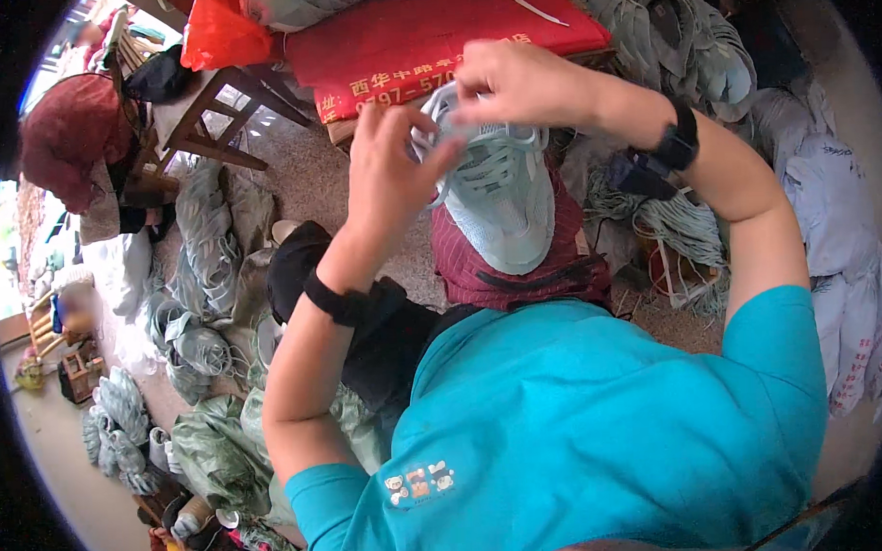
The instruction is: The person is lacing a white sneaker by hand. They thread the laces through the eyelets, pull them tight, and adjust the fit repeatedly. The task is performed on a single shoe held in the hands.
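Observation:
A pale mint-green sneaker [514, 219] rests on the dark red striped cloth over my lap, its toe toward me. Pale shoelaces [495, 167] cross its front, with loose loops near the top. My left hand [391, 166] is just left of the shoe's opening, fingers bent and thumb spread away from them. Over the top of the shoe, my right hand [517, 83] is closed, its thumb and fingers drawn together. What lies in its pinch is hidden by the fingers. The fingertips of both hands are slightly blurred.
A table or bench under a red printed cloth [404, 39] stands just beyond the shoe. Bundles of pale shoe parts [202, 235] lie on the floor at left, with more bundles [690, 48] at far right. White sacks [832, 204] line the right; a wooden stool [212, 113] stands at far left.

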A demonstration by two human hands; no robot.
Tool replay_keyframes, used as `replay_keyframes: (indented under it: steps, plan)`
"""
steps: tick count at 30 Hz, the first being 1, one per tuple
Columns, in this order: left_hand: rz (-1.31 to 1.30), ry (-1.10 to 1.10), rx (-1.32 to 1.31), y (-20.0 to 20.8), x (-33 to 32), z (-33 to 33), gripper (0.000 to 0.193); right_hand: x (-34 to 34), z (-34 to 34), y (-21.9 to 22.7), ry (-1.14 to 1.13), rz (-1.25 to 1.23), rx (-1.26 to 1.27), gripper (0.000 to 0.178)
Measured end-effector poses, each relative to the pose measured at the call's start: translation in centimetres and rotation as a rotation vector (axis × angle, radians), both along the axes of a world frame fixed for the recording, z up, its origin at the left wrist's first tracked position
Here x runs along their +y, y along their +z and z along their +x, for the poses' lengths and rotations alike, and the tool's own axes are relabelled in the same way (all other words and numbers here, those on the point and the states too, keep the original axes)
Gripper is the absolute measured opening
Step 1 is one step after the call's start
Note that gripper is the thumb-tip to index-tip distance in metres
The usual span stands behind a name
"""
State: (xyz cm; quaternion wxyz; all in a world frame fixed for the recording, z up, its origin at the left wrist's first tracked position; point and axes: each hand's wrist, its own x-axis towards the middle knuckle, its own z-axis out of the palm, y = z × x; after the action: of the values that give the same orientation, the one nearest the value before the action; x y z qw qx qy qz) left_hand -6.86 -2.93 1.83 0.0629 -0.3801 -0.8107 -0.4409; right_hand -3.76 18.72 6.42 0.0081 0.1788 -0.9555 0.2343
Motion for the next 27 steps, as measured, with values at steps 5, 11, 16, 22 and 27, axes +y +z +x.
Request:
replay_keyframes:
  steps: [5, 11, 16, 22, 27]
  plan:
    - [-0.114, -0.11, -0.067, -0.3, -0.7, 1.0, 0.015, -0.4, 2.8, 0.0, 0.123, 0.22, 0.158, 0.016]
    - [-0.134, -0.217, -0.128, -1.1, -4.3, 0.7, 0.011, 1.8, 5.0, 1.9, 0.116, 0.108, -0.26, 0.012]
    - [-0.08, -0.076, -0.358, -2.1, -5.2, 1.2, 0.013, 5.4, 4.4, -0.4, -0.267, -0.615, -0.519, 0.018]
    - [0.268, -0.117, -0.604, -6.7, -2.1, -1.1, 0.046, 2.7, 2.0, -6.5, -0.633, -0.887, -0.643, 0.049]
    - [0.353, -0.271, -0.687, -4.0, -1.0, 0.3, 0.055, 2.9, 3.9, -4.6, -0.408, -1.386, -0.774, 0.068]
